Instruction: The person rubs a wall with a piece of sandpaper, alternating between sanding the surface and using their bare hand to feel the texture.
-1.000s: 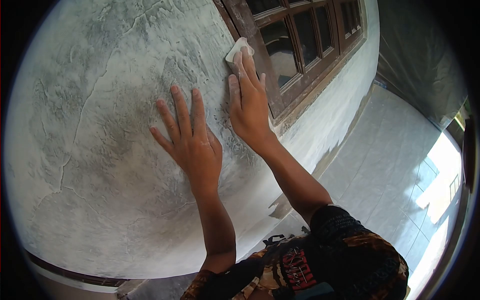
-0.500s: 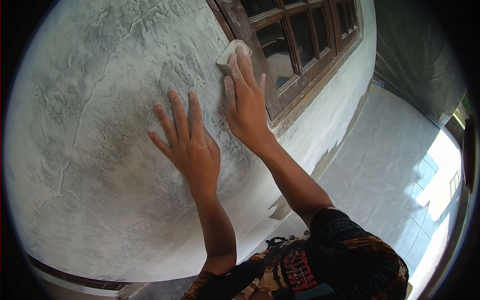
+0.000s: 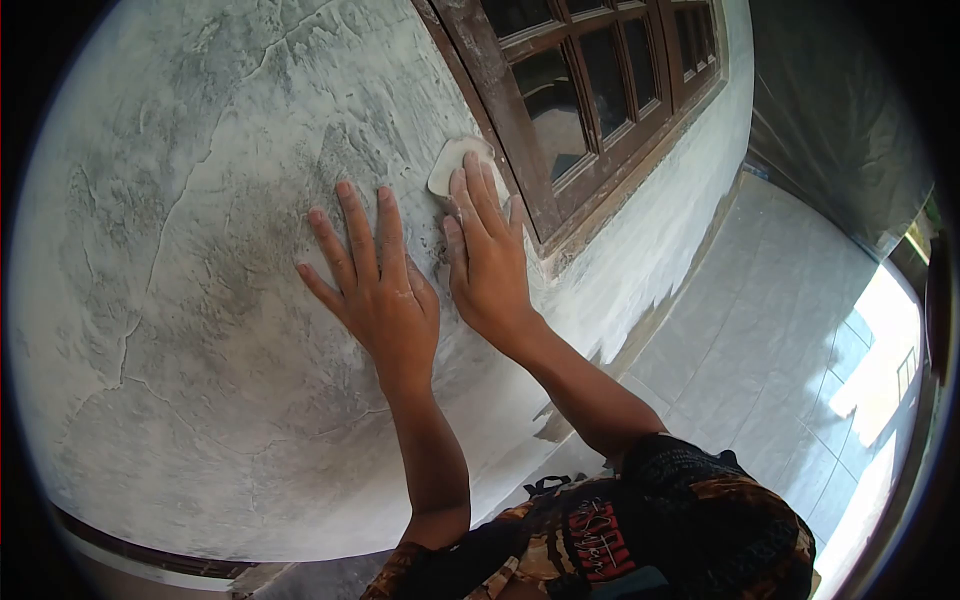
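My left hand (image 3: 392, 305) lies flat against the rough, grey-white plastered wall (image 3: 230, 330), its dusty fingers spread and nothing under them that I can see. To its right, my right hand (image 3: 490, 275) presses a pale, dusty piece of what looks like sandpaper (image 3: 450, 172) onto the wall with its fingertips. The sheet's upper part shows beyond the fingers; the rest is hidden beneath them. It sits close beside the brown wooden window frame (image 3: 515, 160).
Dark glass panes (image 3: 552, 110) fill the window at upper right. Cracks run through the plaster on the left. Grey floor tiles (image 3: 720, 320) lie below the wall, with bright sunlight at far right. A dark sheet (image 3: 840, 110) hangs at the upper right.
My right hand has slid down the wall along the window frame, carrying the sandpaper with it. My left hand has stayed in place.
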Demonstrator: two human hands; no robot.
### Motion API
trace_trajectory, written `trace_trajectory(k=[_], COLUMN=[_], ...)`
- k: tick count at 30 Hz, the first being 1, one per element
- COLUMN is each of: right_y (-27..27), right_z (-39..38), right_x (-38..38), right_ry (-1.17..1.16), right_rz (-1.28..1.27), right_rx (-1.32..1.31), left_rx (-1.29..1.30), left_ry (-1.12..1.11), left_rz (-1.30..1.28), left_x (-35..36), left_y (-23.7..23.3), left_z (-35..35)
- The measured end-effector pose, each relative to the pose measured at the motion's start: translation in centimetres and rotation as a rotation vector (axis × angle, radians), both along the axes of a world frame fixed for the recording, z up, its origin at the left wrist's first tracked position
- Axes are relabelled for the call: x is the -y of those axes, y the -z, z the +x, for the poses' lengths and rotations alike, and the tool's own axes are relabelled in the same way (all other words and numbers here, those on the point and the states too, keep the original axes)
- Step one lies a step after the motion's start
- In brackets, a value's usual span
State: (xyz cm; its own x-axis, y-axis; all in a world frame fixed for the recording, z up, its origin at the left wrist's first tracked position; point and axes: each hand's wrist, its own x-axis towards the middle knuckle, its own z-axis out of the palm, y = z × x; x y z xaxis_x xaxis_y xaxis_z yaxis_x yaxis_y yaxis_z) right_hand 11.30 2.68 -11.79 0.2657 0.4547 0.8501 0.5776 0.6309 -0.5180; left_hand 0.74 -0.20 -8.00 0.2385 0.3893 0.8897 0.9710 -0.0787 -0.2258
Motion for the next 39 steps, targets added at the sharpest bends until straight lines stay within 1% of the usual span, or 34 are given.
trace_trajectory(k=[1,2,4,6,7,9,10,11,13,14,17,18,19,21,22,24,25,27,28,29,31,32,34,35,37,38,39], right_y=[0.6,0.2,-2.0,-3.6,-2.8,0.4,1.2,1.0,-1.7,-3.1,-1.6,0.2,1.0,0.6,-0.7,-3.4,-2.8,-0.9,0.4,1.0,-1.4,-2.3,-3.7,-2.6,1.4,1.9,1.0], right_z=[-0.5,0.0,1.7,2.8,2.0,-0.4,-1.2,-0.8,1.2,2.2,1.2,0.2,-0.7,-0.2,0.6,2.1,1.6,0.1,-0.9,-1.2,0.6,1.3,2.2,1.3,-1.5,-1.9,-1.3], right_x=[0.7,-0.1,-1.8,-3.4,-2.6,0.2,1.1,0.3,-1.6,-2.6,-1.7,-0.5,0.8,-0.2,-0.8,-2.1,-1.8,-0.6,0.7,0.8,-0.8,-1.5,-2.5,-1.8,0.3,0.8,0.1], right_ry=[-0.042,-0.004,0.026,-0.152,-0.157,-0.060,-0.060,-0.057,0.009,-0.098,-0.069,-0.033,-0.055,0.040,0.043,-0.125,-0.127,-0.027,-0.081,-0.086,-0.016,-0.017,-0.166,-0.167,-0.064,-0.072,-0.070], right_rz=[-0.051,-0.026,-0.016,0.042,0.041,0.010,-0.035,-0.033,0.040,0.044,0.054,0.035,-0.043,-0.031,-0.039,0.026,0.023,0.033,-0.013,-0.048,-0.007,-0.013,-0.003,-0.001,0.022,-0.023,-0.017], right_rx=[0.025,0.003,-0.019,-0.211,-0.213,-0.033,0.020,0.015,-0.100,-0.218,-0.152,-0.064,-0.030,0.022,0.019,-0.219,-0.220,-0.068,-0.049,-0.020,-0.086,-0.086,-0.255,-0.255,-0.008,0.004,0.003], left_rx=[-0.001,-0.001,-0.002,0.014,0.012,0.012,0.010,0.001,-0.006,0.002,0.006,0.007,0.006,-0.007,-0.010,-0.001,-0.002,-0.015,-0.014,-0.016,-0.022,-0.017,-0.009,-0.014,-0.014,-0.019,-0.024], left_ry=[0.001,0.004,0.001,0.014,0.010,0.012,0.016,0.010,-0.001,0.008,-0.002,-0.012,-0.006,0.002,0.005,0.018,0.016,0.004,0.008,0.011,0.014,0.015,0.012,0.009,0.014,0.016,0.019], left_rz=[0.004,0.004,-0.011,-0.010,-0.010,0.016,0.019,0.019,0.004,-0.010,-0.030,-0.033,-0.027,0.014,0.007,-0.001,-0.005,-0.007,-0.001,0.004,0.005,-0.006,-0.015,-0.018,-0.006,-0.001,0.002], left_x=[-0.1,-0.2,0.0,0.3,0.3,-0.1,-0.3,-0.4,-0.2,0.1,0.5,0.4,0.2,-0.3,-0.2,0.1,0.3,0.2,0.1,-0.1,-0.2,0.1,0.4,0.4,0.1,-0.1,-0.2], left_y=[0.0,0.0,0.1,-0.1,-0.1,0.0,0.1,0.1,0.3,0.1,0.0,-0.1,-0.1,0.2,0.2,0.1,0.2,0.1,0.1,0.2,0.2,0.1,0.1,0.1,0.1,0.3,0.3], left_z=[0.0,0.0,-0.1,0.1,0.0,0.1,0.1,-0.1,-0.2,-0.1,-0.1,0.1,0.1,-0.2,-0.2,-0.1,-0.2,-0.1,-0.1,-0.3,-0.2,-0.1,-0.1,-0.2,-0.1,-0.3,-0.4])
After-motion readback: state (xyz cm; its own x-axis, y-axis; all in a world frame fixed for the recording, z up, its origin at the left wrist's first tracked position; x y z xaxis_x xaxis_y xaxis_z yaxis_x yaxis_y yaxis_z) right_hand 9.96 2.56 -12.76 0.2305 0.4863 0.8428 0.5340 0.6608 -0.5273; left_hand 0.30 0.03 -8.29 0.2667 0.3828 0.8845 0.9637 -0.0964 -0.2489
